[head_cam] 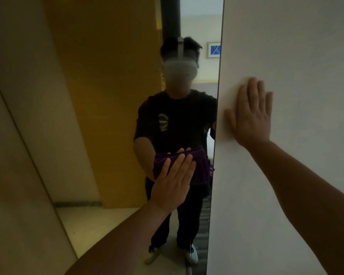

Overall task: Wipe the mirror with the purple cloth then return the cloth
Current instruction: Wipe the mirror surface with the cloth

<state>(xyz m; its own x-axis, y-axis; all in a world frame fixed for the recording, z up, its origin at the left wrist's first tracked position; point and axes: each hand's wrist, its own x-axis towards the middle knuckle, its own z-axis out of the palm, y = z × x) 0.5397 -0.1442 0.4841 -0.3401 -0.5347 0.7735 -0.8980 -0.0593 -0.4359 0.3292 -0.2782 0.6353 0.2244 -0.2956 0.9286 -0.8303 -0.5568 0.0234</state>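
Note:
A tall mirror [111, 96] fills the left and middle of the head view and ends at a straight edge on the right. My left hand [173, 181] lies flat with its fingers together and presses the purple cloth [201, 171] against the glass near that edge, low in the mirror. The cloth shows above and to the right of my fingers, bunched in folds. My right hand [252, 116] rests flat on the white wall [296, 56] beside the mirror, fingers spread, with nothing in it.
The mirror reflects a person in dark clothes with a headset, a yellow panel, pale floor and a framed blue picture [214, 50]. The white wall runs down the whole right side. A cream wall strip [12, 175] stands at the far left.

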